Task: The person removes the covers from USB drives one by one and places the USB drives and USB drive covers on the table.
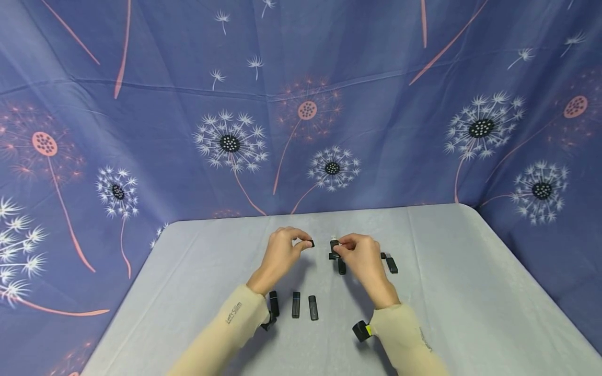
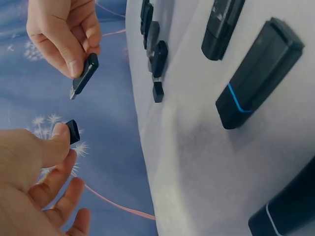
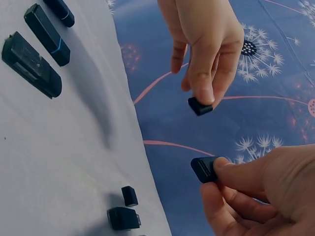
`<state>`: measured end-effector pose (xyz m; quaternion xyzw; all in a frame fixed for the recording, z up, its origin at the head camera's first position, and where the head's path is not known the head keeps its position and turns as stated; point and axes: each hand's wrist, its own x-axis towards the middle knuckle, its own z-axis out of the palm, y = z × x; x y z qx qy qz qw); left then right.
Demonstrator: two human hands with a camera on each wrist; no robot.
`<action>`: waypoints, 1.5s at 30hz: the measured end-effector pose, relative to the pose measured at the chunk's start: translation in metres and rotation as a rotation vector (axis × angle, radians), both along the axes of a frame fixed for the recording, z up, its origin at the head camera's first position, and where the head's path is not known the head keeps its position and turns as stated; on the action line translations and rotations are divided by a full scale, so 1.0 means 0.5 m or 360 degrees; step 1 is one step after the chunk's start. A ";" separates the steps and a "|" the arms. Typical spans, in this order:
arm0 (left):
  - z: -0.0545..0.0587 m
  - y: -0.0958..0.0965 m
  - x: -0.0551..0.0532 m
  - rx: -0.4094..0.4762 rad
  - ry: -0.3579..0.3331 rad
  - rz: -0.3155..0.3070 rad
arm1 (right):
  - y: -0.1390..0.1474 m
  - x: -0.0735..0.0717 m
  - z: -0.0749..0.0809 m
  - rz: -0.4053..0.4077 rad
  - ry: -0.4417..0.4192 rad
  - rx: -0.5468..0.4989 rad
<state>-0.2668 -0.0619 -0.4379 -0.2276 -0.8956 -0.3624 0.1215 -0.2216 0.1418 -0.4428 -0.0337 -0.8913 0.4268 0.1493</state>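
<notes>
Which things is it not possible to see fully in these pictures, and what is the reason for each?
- Head view: the dark pieces at the right hand; it covers part of them, so I cannot count them.
- Left wrist view: part of the small cap, behind the left hand's thumb.
- Left wrist view: the nearest dark stick, cut off by the lower right corner.
- Right wrist view: print on the held USB stick, too small to read.
</notes>
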 end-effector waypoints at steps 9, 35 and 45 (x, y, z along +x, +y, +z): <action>-0.024 0.009 -0.028 -0.0048 -0.0081 -0.0022 | -0.019 -0.013 -0.015 -0.0006 -0.0062 0.0068; -0.074 0.030 -0.068 -0.0280 -0.0411 -0.0085 | -0.069 -0.030 -0.045 -0.0013 -0.0264 0.0205; -0.085 0.042 -0.066 -0.0315 -0.0414 -0.0089 | -0.075 -0.034 -0.053 -0.0065 -0.0318 0.0261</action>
